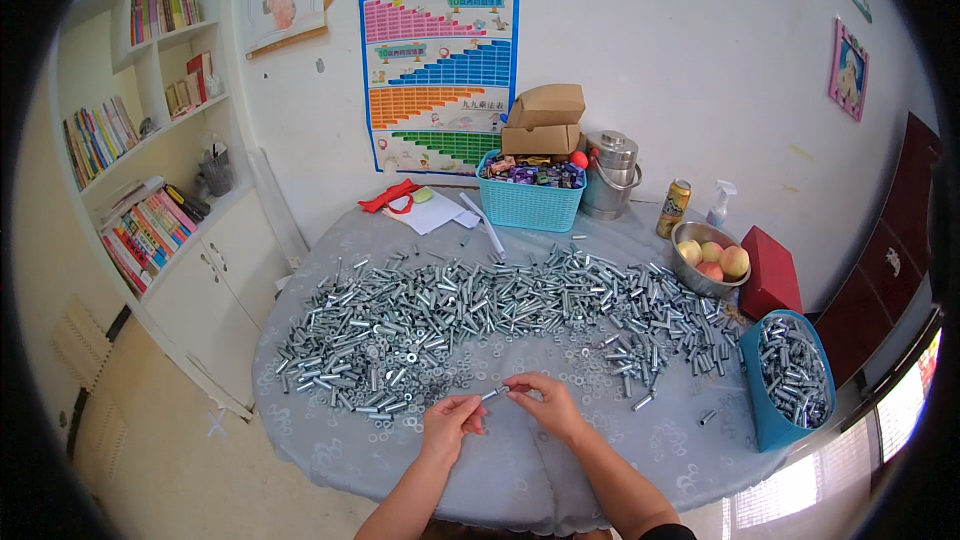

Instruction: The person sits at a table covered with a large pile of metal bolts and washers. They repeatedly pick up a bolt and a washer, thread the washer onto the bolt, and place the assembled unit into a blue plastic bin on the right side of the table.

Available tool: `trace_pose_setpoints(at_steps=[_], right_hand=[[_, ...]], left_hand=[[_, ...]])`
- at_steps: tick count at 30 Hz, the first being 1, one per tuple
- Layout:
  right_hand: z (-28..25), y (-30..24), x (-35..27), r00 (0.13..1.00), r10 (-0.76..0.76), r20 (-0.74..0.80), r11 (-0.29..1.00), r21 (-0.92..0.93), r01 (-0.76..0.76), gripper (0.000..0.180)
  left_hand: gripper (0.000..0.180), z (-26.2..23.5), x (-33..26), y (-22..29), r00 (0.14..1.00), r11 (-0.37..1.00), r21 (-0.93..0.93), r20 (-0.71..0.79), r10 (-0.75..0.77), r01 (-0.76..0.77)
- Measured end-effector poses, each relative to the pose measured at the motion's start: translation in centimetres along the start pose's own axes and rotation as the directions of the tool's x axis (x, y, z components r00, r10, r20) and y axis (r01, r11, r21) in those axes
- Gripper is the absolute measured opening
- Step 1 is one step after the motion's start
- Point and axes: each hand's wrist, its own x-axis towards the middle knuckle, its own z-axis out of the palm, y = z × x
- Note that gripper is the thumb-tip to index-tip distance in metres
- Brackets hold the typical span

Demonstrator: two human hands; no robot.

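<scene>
Bolt (492, 395): small steel piece pinched between both hands, just above the table's near edge.
Left hand (452, 418): fingers closed on the bolt's left end.
Right hand (545, 404): fingertips closed on its right end, maybe on a washer; too small to tell.
Beyond hands: loose washers (440, 365), then bolt pile (470, 305).
Far right of right hand: blue bin (790, 380) of bolts.
Risk: a slipped pinch likely loses the bolt off the near edge or into the pile.

Shiny metal bolts (480, 305), matt grey cloth tablecloth (560, 450), blue plastic basket (530, 202)
</scene>
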Motion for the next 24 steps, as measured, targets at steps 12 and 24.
trace_pose_setpoints(at_steps=[12,24], right_hand=[[-0.8,0.3,-0.7,0.951,0.283,0.122,0.944,-0.212,-0.253,0.028],[-0.3,0.4,-1.1,0.956,0.293,0.021,0.952,0.085,-0.294,0.04]], left_hand=[[0.014,0.9,-0.7,0.2,0.993,0.977,0.199,0.1,0.055,-0.075],[0.011,0.4,-0.2,-0.3,0.996,0.992,0.085,0.008,0.094,-0.094]])
